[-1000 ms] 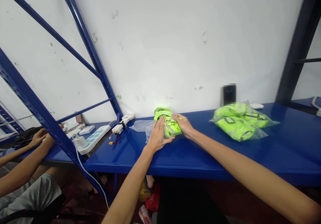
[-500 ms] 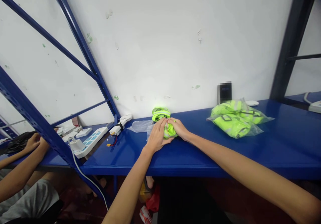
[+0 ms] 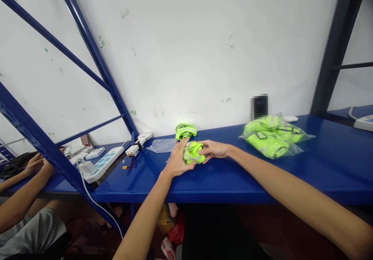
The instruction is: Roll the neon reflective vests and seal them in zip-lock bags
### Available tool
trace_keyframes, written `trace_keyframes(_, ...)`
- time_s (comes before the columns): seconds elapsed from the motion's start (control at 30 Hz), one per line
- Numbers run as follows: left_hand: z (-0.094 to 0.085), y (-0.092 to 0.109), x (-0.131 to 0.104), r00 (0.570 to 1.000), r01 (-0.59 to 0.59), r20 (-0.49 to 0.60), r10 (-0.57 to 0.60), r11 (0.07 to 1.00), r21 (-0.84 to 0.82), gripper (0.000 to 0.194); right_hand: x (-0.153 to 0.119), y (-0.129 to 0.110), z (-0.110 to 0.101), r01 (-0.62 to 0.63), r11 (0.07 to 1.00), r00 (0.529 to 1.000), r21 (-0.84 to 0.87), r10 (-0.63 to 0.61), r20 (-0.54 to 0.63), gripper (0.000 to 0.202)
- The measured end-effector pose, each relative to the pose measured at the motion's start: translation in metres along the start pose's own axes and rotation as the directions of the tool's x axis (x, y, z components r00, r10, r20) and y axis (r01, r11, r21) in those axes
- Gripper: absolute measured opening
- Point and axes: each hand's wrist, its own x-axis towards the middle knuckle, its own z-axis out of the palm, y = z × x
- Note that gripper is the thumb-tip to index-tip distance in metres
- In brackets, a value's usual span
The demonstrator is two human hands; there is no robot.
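Note:
A rolled-up neon-yellow reflective vest [image 3: 192,152] with pale grey bands sits between my hands at the middle of the blue table. My left hand [image 3: 176,159] curves around its left side, thumb along the near edge. From the right, my right hand [image 3: 214,150] grips it with bent fingers, the thumb pressing on the folds. Just behind stands another rolled reflective vest [image 3: 185,131], touched by neither hand. A clear plastic bag [image 3: 161,145] lies flat to the left, partly covered by my left hand.
Bagged reflective vests [image 3: 269,138] lie at the right. A black box-like object [image 3: 260,106] leans by the wall. Left are a white handheld fan [image 3: 139,143], a power strip [image 3: 106,163] and a blue rack post [image 3: 43,139]. Beyond it, another person's hands [image 3: 37,163] hold something black.
My right hand has shifted from the vest's top to its right side, uncovering more of the roll. The roll now faces me more. The view has shifted slightly.

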Motion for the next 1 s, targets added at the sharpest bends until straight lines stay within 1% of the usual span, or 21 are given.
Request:
trace_keyframes(0.1,-0.001,0.002,-0.002,1.000,0.011,-0.002,-0.011,1.000,-0.009,0.097,0.005,0.005,0.004,0.042,0.997,0.997,-0.069,-0.046,-0.061,0.063)
trace_keyframes(0.17,-0.001,0.005,-0.002,1.000,0.026,-0.010,-0.026,1.000,-0.010,0.095,0.006,0.006,0.007,0.058,0.992,0.993,-0.114,-0.069,-0.092,0.062)
trace_keyframes(0.33,-0.004,0.012,-0.001,0.999,0.030,-0.039,-0.029,0.999,0.019,0.083,0.009,0.005,0.017,0.088,0.970,0.978,-0.227,-0.127,-0.163,0.053)
trace_keyframes(0.47,-0.001,0.017,0.003,0.998,0.008,-0.068,-0.002,0.996,0.090,0.070,0.019,0.011,0.023,0.093,0.945,0.946,-0.314,-0.182,-0.267,0.046)
trace_keyframes(0.53,0.002,0.022,0.005,0.998,-0.019,-0.060,0.027,0.991,0.131,0.067,0.024,0.017,0.024,0.095,0.921,0.919,-0.377,-0.226,-0.322,0.038)
trace_keyframes(0.57,0.003,0.026,0.007,0.998,-0.039,-0.044,0.046,0.988,0.147,0.066,0.026,0.019,0.024,0.101,0.898,0.897,-0.429,-0.268,-0.350,0.033)
trace_keyframes(0.67,0.007,0.039,0.012,0.997,-0.082,0.013,0.082,0.980,0.183,0.066,0.028,0.024,0.024,0.125,0.769,0.806,-0.627,-0.447,-0.388,0.027)
trace_keyframes(0.7,0.008,0.042,0.013,0.996,-0.085,0.024,0.082,0.978,0.190,0.066,0.027,0.024,0.024,0.125,0.729,0.783,-0.673,-0.489,-0.384,0.027)
trace_keyframes(0.73,0.008,0.045,0.014,0.997,-0.081,0.029,0.077,0.977,0.197,0.066,0.026,0.024,0.025,0.121,0.705,0.772,-0.699,-0.509,-0.380,0.028)
trace_keyframes(0.77,0.009,0.046,0.014,0.997,-0.076,0.029,0.071,0.977,0.201,0.065,0.025,0.023,0.026,0.110,0.704,0.777,-0.702,-0.502,-0.381,0.028)
trace_keyframes(0.87,0.010,0.046,0.014,0.997,-0.071,0.027,0.067,0.977,0.202,0.060,0.021,0.020,0.030,0.071,0.767,0.829,-0.638,-0.400,-0.390,0.021)
trace_keyframes(0.93,0.010,0.043,0.014,0.998,-0.067,0.020,0.064,0.978,0.197,0.056,0.020,0.018,0.031,0.076,0.812,0.854,-0.579,-0.353,-0.382,0.016)
trace_keyframes(1.0,0.011,0.040,0.013,0.999,-0.048,0.006,0.048,0.979,0.198,0.054,0.021,0.016,0.028,0.099,0.855,0.871,-0.509,-0.322,-0.372,0.017)
